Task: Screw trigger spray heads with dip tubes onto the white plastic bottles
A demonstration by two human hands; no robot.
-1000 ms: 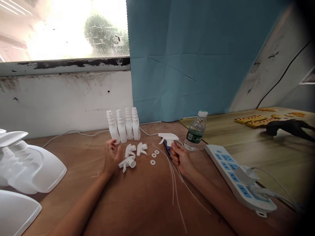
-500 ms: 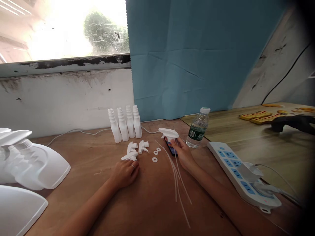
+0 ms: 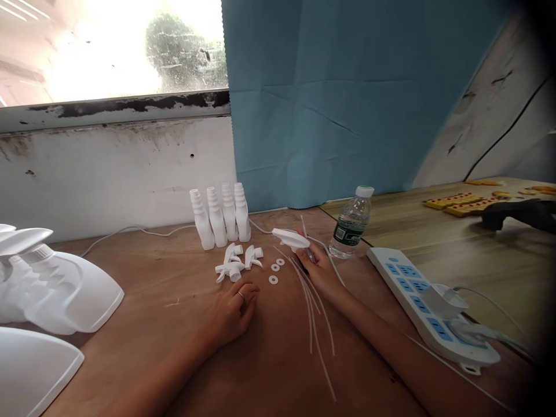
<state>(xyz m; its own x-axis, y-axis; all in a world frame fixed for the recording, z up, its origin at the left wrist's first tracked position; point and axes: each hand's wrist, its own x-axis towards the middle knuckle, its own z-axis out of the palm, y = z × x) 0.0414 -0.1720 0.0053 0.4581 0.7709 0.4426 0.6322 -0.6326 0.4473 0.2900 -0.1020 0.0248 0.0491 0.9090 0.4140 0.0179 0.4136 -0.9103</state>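
My right hand grips a white trigger spray head above the table. Beneath those fingers shows a dark edge of a phone; whether the hand also holds it I cannot tell. My left hand rests on the table, its fingers loosely bent and holding nothing. Just beyond its fingertips lie a white spray head and, behind that, another spray head. A third spray head lies to their right. Three white ring washers and several thin white dip tubes lie between my hands.
Small white bottles stand upright by the wall. A water bottle stands beyond my right hand. A power strip with plugs lies at the right, and large white bottles at the left. A white cable passes behind my right hand.
My left hand has let go of the nearest spray head and drawn back slightly right. My right hand has moved the held spray head left and tilted it; the phone now shows less.
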